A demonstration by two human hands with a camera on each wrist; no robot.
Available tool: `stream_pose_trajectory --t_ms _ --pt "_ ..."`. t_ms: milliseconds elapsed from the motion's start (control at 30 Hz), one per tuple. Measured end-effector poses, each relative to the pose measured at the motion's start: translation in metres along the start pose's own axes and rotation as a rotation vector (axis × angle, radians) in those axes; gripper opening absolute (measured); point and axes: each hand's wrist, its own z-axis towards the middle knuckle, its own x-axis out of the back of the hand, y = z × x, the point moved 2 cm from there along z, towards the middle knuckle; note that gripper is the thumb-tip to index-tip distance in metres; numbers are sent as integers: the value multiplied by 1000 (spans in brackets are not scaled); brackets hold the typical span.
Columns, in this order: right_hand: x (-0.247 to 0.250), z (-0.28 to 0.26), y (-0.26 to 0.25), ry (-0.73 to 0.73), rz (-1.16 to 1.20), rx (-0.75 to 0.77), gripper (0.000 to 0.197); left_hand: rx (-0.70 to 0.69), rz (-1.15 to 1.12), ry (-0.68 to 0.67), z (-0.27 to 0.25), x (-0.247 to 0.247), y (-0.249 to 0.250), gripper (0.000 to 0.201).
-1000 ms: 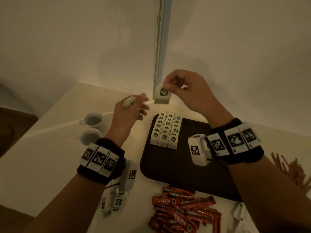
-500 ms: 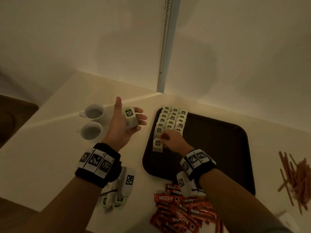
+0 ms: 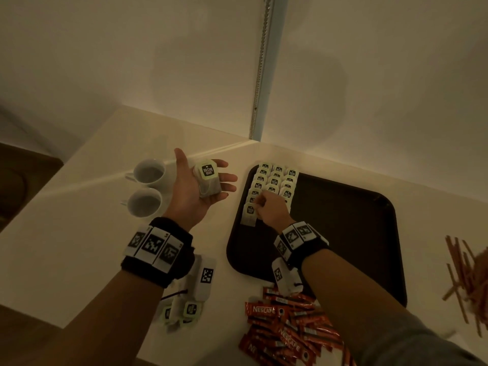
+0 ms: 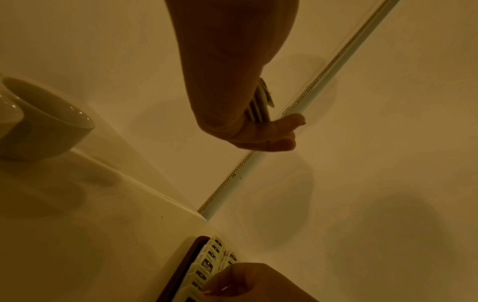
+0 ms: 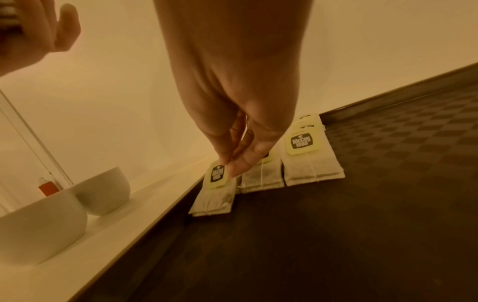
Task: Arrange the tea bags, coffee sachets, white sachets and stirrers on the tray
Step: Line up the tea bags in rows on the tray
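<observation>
A dark brown tray (image 3: 343,233) carries three columns of tea bags (image 3: 274,180) at its far left corner. My right hand (image 3: 260,204) is down on the tray and pinches the tag of the nearest tea bag (image 5: 214,200), which lies flat at the near end of the left column. In the right wrist view, the right hand's (image 5: 230,164) thumb and fingertips meet on that tag. My left hand (image 3: 224,192) hovers palm up left of the tray with fingers straight. A small stack of tea bags (image 3: 208,171) lies on it.
Two white cups (image 3: 148,186) stand left of my left hand. Loose tea bags (image 3: 182,310) lie under my left wrist. Red coffee sachets (image 3: 285,331) are piled at the tray's near edge, and stirrers (image 3: 470,273) lie right of the tray. Walls close off the back.
My right hand came down from the air with a tea bag and laid it on the tray's left column. My left hand turned palm up with its stack.
</observation>
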Motion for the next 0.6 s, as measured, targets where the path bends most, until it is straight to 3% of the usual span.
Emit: stream_pose_trajectory --t_ms 100,200,267,367,600 --pt "11 -3 -17 119 94 18 14 -2 10 3 -1 0 0 87" --pt "42 -18 -64 229 325 258 14 -2 39 -2 -2 -4 1 85" --pt "63 -30 -96 149 344 460 15 -3 80 -30 -2 -11 3 87" --pt "84 -39 -127 18 191 636 20 -23 125 -93 -3 -23 7 90" --pt "132 -49 -156 47 150 688 17 -112 83 -260 -14 -38 27 86"
